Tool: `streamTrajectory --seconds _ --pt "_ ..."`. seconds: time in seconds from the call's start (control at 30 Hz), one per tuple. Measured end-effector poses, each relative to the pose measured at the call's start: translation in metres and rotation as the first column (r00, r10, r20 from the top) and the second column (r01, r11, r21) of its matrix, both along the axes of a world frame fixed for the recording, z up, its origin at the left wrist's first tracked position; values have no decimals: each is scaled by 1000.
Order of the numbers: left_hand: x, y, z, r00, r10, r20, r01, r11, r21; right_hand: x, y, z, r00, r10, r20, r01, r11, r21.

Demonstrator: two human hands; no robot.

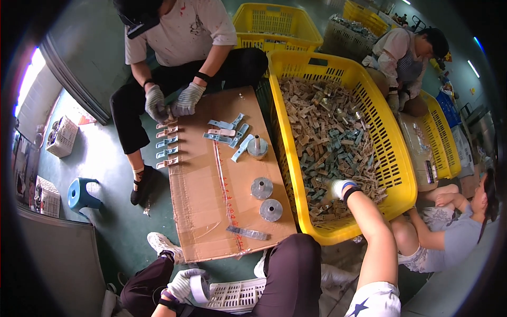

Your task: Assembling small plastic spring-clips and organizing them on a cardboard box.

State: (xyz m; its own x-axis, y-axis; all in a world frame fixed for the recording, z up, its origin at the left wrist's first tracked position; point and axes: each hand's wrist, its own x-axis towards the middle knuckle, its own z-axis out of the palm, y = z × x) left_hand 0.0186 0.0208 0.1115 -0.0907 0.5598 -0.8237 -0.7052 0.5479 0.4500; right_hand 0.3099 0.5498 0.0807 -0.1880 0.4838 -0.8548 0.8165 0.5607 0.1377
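Note:
My left hand point(179, 286), in a white knit glove, is closed around a roll of tape point(199, 289) at the lower left. My gloved right hand point(339, 188) reaches into a large yellow plastic basket point(308, 230). It touches the near part of a heap of pink-beige and blue-grey clothespins point(334, 138); its fingers are blurred and partly hidden. Before me a flat cardboard sheet point(198, 206) carries a loose group of clothespins point(226, 132) and several others in a column at its left edge. Two grey discs with central posts point(262, 188) lie near a dark strip point(248, 233).
Across the cardboard a co-worker point(179, 31) handles clothespins with gloved hands. Two more people point(404, 63) sit by the basket's right side. Another yellow basket point(277, 26) stands behind. A blue stool point(83, 195) is at left, and a white basket point(237, 294) sits between my legs.

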Motion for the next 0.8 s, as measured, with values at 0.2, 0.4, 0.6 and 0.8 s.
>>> streamTrajectory --seconds 0.2,0.4,0.6,0.8 --pt "-14 -9 -19 994 -35 104 38 999 -27 -3 -22 -56 979 205 5 -204 977 -66" --pt "-9 -7 -16 979 -140 -147 146 989 32 7 -8 -91 977 201 -76 -205 977 -60" --pt "-10 -10 -22 989 -73 -125 76 997 15 23 -34 -103 928 253 -275 -308 935 -177" --pt "-10 -21 -36 979 -114 -168 122 992 37 41 -39 -148 956 169 -241 -205 970 -130"
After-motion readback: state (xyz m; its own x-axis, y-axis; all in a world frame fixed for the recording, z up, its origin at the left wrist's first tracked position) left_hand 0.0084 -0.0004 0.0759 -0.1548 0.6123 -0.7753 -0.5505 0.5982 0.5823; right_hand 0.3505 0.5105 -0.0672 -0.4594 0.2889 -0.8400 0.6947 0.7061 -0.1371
